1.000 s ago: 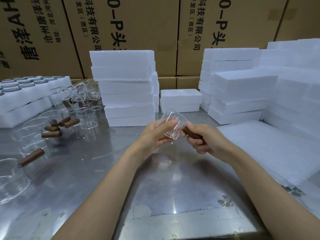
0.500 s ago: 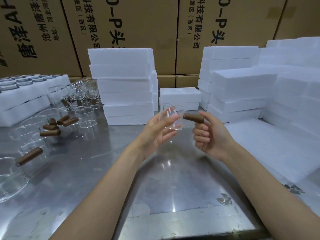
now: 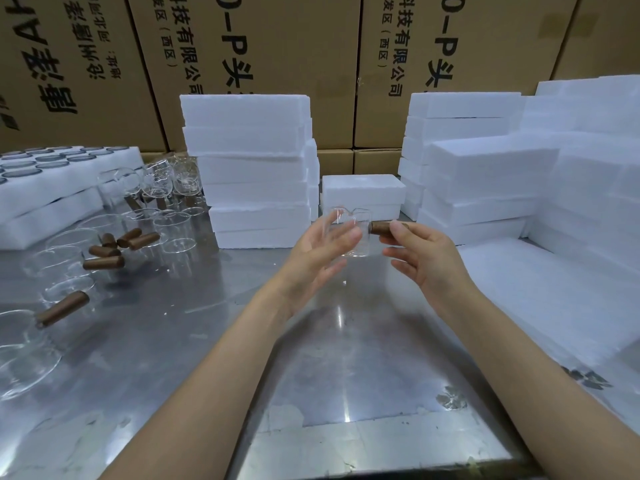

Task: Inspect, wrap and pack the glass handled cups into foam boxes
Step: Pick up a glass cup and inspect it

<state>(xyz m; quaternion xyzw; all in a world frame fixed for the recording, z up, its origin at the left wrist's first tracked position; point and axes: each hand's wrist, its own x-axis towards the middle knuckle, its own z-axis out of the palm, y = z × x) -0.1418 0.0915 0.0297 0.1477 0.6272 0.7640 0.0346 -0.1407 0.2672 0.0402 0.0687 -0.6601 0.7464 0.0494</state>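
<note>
Steel desk point(image 3: 346, 358), reflective, backed by brown cartons point(image 3: 277, 46) printed with Chinese characters, "有限公司" and "(西区)" legible. Glass cup point(image 3: 348, 233): held above the desk, centre, upright; wooden handle point(image 3: 382, 227) lying level, pointing right. Right hand point(image 3: 424, 258): thumb and forefinger pinching the handle, other fingers loosely spread. Left hand point(image 3: 320, 258): fingers straight, cradling the cup's left wall. Foam boxes point(image 3: 252, 168): white stacks behind and right. Further handled cups point(image 3: 104, 251): left side of desk.
</note>
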